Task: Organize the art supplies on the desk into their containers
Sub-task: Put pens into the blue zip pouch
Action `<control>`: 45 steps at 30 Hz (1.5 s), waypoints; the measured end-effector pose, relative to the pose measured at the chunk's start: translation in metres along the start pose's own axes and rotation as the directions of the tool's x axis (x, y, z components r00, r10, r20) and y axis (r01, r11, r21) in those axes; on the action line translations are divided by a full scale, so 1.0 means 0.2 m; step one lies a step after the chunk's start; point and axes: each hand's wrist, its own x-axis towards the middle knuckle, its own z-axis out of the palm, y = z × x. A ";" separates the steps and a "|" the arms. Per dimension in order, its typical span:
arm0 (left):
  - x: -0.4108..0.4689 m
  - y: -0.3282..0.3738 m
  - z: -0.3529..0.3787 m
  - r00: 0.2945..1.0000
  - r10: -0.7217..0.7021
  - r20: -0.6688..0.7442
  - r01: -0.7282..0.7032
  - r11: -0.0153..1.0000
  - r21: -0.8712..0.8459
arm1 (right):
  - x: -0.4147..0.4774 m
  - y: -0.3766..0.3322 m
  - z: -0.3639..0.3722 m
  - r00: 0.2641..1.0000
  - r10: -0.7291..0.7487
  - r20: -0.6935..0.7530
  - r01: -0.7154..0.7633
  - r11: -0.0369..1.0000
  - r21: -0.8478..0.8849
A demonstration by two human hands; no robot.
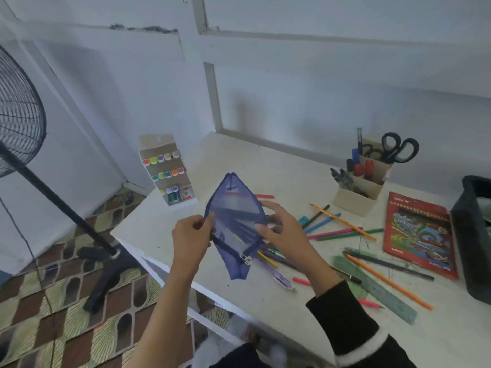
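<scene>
We hold a blue mesh pouch [235, 216] above the desk [265, 166], left hand [190, 229] pinching one side and right hand [284, 229] pinching the other. We seem to be opening it. Next, one hand must let go to gather the loose pencils [342, 229] nearby.

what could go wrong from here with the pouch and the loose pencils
Both the left hand and right hand hold the pouch open; freeing one to grab pencils may let its mouth sag shut. The pouch is near the front edge of the desk, so a missed pencil could drop to the floor. The right sleeve is close to the pink pencil and could sweep it off.
</scene>
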 end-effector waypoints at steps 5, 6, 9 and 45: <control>0.02 -0.07 -0.15 0.994 0.093 -0.062 -0.073 0.960 0.271 | -0.02 0.10 -0.05 0.985 0.142 -0.094 -0.147 0.988 -0.054; 0.03 -0.08 -0.17 0.993 0.091 -0.073 -0.064 0.950 0.305 | -0.02 0.12 -0.08 0.979 0.156 -0.132 -0.168 0.982 -0.084; 0.09 -0.13 -0.22 0.996 0.048 -0.076 -0.017 0.932 0.363 | -0.01 0.17 -0.14 0.948 0.189 -0.257 -0.237 0.956 -0.171; 0.26 -0.36 -0.21 0.917 -0.111 0.384 0.153 0.985 -0.081 | 0.17 0.04 0.61 0.976 -0.208 -0.063 0.149 0.849 -0.507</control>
